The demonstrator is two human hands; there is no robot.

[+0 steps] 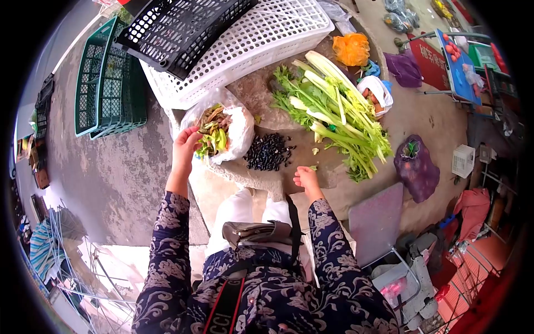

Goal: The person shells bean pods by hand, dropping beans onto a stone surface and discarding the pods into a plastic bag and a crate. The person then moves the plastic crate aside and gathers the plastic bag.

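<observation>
An open white plastic bag (240,131) stands on the stone slab, holding green, yellow and brown bean pods (216,129). At the bag's left side is my left hand (186,146), its fingers bent together against the pods; what they pinch, if anything, is hidden. A pile of shiny black beans (268,152) lies on the stone right of the bag. My right hand (307,179) is closed with curled fingers near the slab's front edge, right of the beans. A small green scrap (313,167) shows beside its fingertips; I cannot tell whether it is held.
Celery stalks (339,114) lie to the right, near an orange bag (351,49) and a purple net sack (417,167). Behind the slab, a black crate (183,33) rests on a white crate (245,50). Green crates (108,83) stand left; a folding chair (378,222) stands right.
</observation>
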